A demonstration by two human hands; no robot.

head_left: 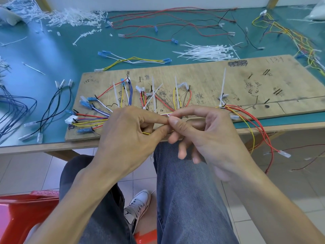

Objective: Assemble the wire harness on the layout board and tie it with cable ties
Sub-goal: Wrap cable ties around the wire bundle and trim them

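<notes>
White tie (pixel 169 116) between left hand (pixel 126 131) and right hand (pixel 211 134)

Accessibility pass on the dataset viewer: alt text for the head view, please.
The left hand and right hand pinch a white cable tie on the coloured wire bundle at the near edge of the wooden layout board. Other ties stand upright along the bundle; loose ties and spare wires lie on the green table behind.
</notes>
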